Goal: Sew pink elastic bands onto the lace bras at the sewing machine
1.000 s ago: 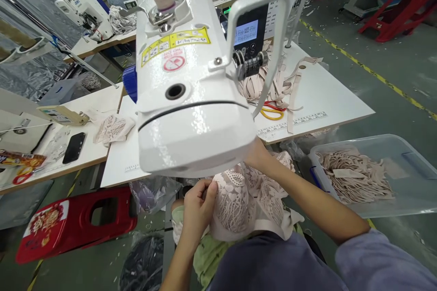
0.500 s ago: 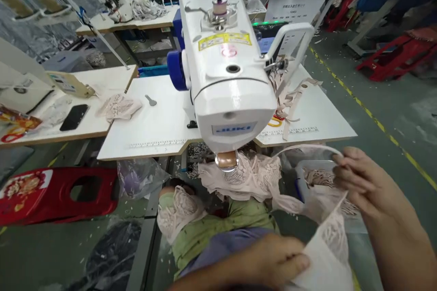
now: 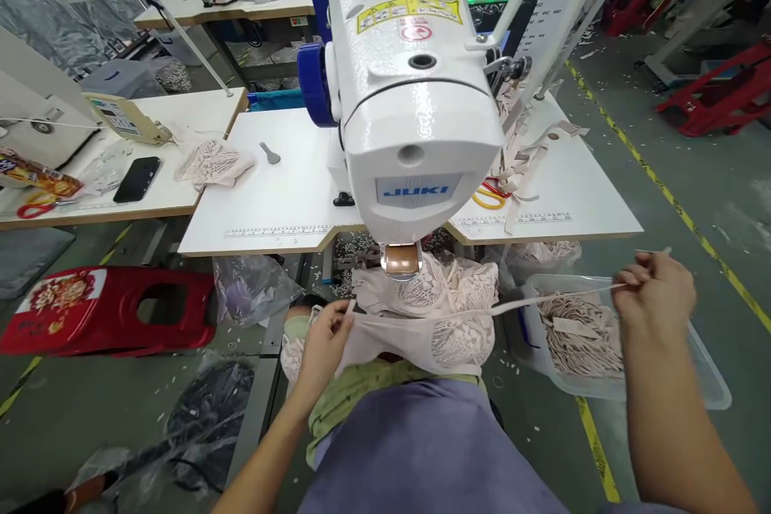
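Note:
A pale pink lace garment (image 3: 449,313) hangs below the head of a white JUKI sewing machine (image 3: 415,120), over my lap. My left hand (image 3: 325,341) pinches the garment's left edge, fingers closed on the fabric. My right hand (image 3: 654,289) is out to the right, closed on the end of a thin pink strap (image 3: 542,301) that runs taut from the garment. Both hands are spread wide apart, level with each other.
A clear plastic bin (image 3: 704,385) of pink straps sits on the floor under my right hand. The white sewing table (image 3: 283,201) holds yellow scissors (image 3: 491,197) and loose straps (image 3: 518,152). A red stool (image 3: 102,313) lies at left; a phone (image 3: 137,178) rests on the neighbouring table.
My hands were low at the right, close together on the fabric. Now my left hand has gone left to the garment's edge, and my right hand has pulled the strap out taut.

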The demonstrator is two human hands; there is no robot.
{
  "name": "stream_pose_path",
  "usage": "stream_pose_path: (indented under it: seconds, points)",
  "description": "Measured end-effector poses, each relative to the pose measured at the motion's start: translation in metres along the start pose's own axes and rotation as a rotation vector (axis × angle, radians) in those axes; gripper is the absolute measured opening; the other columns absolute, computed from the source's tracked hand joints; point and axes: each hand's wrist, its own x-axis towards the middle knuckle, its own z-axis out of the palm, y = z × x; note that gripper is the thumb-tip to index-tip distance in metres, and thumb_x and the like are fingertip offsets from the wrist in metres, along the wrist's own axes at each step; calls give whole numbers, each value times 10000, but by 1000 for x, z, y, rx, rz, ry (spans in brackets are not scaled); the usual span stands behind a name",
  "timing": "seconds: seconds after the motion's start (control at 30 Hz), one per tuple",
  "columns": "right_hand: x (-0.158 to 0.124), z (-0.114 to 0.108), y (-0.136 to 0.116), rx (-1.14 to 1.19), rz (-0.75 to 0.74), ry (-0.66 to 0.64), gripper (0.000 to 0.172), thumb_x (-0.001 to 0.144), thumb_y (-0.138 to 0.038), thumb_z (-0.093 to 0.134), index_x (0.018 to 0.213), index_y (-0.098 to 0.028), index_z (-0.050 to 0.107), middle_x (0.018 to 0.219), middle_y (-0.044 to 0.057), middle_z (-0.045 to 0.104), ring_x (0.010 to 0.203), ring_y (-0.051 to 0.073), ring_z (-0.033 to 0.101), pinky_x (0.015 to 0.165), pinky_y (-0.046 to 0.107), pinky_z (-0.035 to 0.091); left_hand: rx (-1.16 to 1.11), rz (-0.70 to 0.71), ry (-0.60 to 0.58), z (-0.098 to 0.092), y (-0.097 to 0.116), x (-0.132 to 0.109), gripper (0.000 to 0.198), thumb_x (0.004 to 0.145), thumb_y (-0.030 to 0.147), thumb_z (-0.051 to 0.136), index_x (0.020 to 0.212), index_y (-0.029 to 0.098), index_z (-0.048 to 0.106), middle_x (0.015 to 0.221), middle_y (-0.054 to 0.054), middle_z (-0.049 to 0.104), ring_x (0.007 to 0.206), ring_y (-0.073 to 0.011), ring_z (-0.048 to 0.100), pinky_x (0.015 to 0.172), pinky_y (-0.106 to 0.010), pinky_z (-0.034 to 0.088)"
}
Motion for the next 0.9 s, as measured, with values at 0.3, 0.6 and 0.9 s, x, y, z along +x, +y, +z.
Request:
stream_pose_path:
  seconds: [0.3,0.6,0.9]
  points:
    - [-145,146,3,-511,-157,-882,112,901,-313,548,841,-220,532,695,-17,562,560,114,455,516,237,336,48,371,85,26,46,14,233,916,234,438,873,210,666,783,-49,686,770,-205,657,734,-322,516]
    - [-163,162,-10,-726,-227,-1055,59,905,-217,496,961,-221,477,654,-52,538,500,115,442,524,233,278,64,489,-151,9,73,2,166,938,314,572,944,183,674,793,-28,707,700,-152,657,599,-232,476]
    - [-149,173,-8,-481,36,-1087,329,898,-480,596,770,-190,685,787,33,641,743,158,571,655,262,411,168,652,24,17,64,1,317,1006,252,431,766,172,622,633,-12,632,537,-120,577,494,-221,397]
